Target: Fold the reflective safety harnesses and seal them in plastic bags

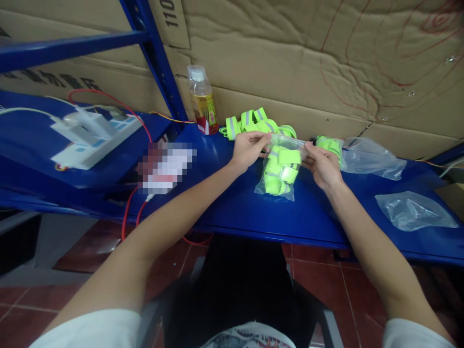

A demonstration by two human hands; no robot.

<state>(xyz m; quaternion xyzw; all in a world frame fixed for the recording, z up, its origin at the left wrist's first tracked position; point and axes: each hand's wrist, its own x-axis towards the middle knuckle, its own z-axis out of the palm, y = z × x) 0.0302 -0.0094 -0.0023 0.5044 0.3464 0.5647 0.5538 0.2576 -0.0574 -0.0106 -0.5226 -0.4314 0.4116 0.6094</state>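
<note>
Neon-yellow straps (277, 169) in a clear bag (288, 141) over the blue table (232, 205) look light, floppy, probably slippery, so left hand (248, 151) and right hand (324, 166) pinching its top corners seems smart tbh.

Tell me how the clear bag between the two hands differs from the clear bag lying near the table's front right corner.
Contents: the held bag contains neon yellow-green straps with grey stripes; no straps show in the corner bag.
Handling: the left hand and right hand grip the held bag's top edge; the corner bag lies untouched on the blue tabletop.
Shared: both are clear plastic.
</note>
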